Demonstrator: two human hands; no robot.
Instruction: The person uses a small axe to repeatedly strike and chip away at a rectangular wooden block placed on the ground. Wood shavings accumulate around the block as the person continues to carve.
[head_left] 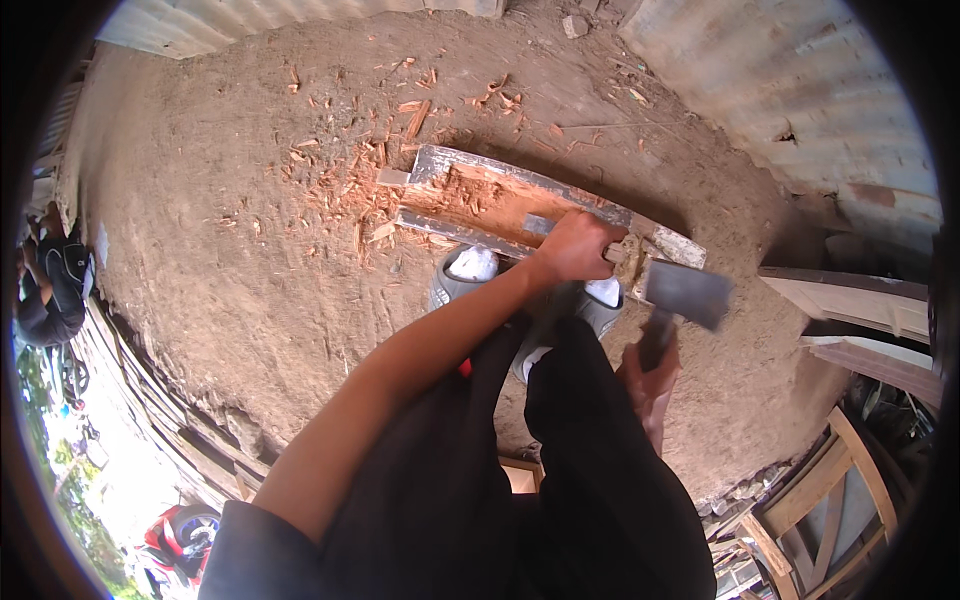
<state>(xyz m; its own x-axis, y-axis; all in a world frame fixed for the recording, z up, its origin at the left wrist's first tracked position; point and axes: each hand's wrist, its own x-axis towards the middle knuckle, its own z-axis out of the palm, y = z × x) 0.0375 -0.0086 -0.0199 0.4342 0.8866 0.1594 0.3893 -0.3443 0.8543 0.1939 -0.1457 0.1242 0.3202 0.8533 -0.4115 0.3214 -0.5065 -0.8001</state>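
Note:
My left hand [580, 246] is closed around a chisel [539, 224], whose flat metal blade points left into the hollow of a long wooden block [470, 190]. The block lies on the dirt, weathered grey along its edges and orange-brown inside. The chisel's handle end sticks out to the right of my fist. Lower right, my right hand [652, 376] grips the handle of a dark mallet [688, 294]. Its broad rectangular head is blurred and appears near the chisel's handle end; whether they touch, I cannot tell.
Wood chips [350, 195] are scattered around the block's left end. My grey shoes [455, 283] stand against its near side. Corrugated metal sheets [790, 90] border the far right. Wooden frames [830, 500] lie lower right; a person [52, 285] sits at far left, near a red motorcycle [178, 540].

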